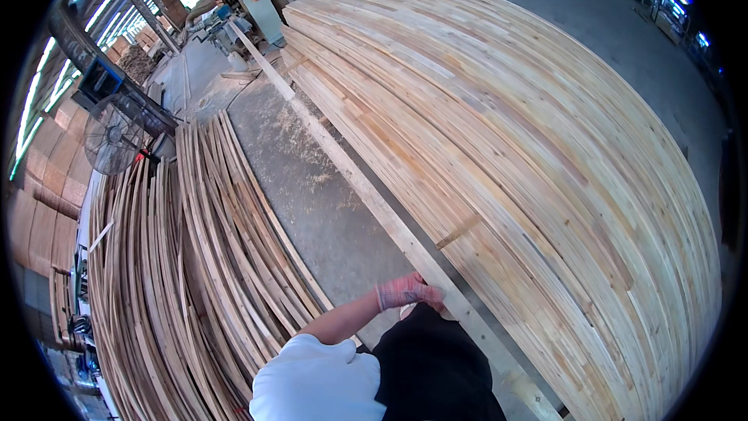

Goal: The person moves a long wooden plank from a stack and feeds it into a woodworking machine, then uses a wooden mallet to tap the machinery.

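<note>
My left hand (409, 291), in a pink and white knit glove, is at the near left edge of a long narrow wooden board (366, 196). Its fingers are curled over that edge, partly hidden against my dark trousers. The board runs from the far left down past my right side at the bottom. Beyond its far end, a paler wooden strip (261, 61) continues in line toward a machine with a light grey control cabinet (259, 6). My right hand does not show in the picture.
A wide stack of pale boards (530, 164) fills the right side, close beside the long board. Long thin wooden strips (210, 257) lie piled at left. A standing fan (115, 136) is behind them. Sawdust (292, 140) covers part of the grey floor (312, 226).
</note>
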`<action>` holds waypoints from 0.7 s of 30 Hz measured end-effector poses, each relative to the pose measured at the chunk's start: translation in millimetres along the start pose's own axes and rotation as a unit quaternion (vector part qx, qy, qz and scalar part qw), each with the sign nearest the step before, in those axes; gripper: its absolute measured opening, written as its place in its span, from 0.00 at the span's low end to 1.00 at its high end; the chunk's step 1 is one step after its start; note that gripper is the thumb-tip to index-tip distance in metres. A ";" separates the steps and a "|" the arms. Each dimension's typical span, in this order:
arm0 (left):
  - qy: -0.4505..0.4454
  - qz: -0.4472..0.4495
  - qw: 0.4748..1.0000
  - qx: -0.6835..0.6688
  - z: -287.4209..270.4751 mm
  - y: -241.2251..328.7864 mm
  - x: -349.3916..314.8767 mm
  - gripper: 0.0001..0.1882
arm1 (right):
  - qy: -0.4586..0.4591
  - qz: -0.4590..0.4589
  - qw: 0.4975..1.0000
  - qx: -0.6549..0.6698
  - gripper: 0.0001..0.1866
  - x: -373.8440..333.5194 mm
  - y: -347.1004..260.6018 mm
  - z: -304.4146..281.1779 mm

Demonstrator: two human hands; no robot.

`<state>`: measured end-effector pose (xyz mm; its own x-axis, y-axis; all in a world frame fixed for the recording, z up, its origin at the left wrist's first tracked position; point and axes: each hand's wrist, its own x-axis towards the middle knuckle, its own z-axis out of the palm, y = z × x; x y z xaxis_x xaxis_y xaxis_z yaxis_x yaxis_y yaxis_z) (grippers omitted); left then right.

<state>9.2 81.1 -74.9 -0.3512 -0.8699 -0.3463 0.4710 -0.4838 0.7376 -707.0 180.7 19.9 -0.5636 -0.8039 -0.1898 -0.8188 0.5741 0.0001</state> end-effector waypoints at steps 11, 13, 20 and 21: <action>0.248 0.175 0.953 -0.011 -147.2 156.7 -26.6 0.20 | -0.029 -0.261 0.964 0.036 0.21 -95.8 -288.5 -61.1; 0.282 0.224 0.932 -0.035 -175.7 165.0 -24.2 0.19 | -0.015 -0.279 0.959 0.047 0.21 -97.0 -317.6 -45.6; 0.070 0.050 0.993 -0.082 -153.0 101.8 10.5 0.25 | 0.054 -0.331 0.936 0.109 0.15 -129.9 -464.1 10.5; 0.009 0.021 0.997 -0.079 -140.4 75.8 21.8 0.30 | -0.032 -0.328 0.936 0.122 0.18 -123.2 -478.1 23.3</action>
<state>150.8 12.0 -108.0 -0.3152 -0.8905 -0.3280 0.6075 -0.4549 0.6511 -243.5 8.9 20.5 0.0657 -0.9896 -0.1283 -0.9332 -0.0154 -0.3591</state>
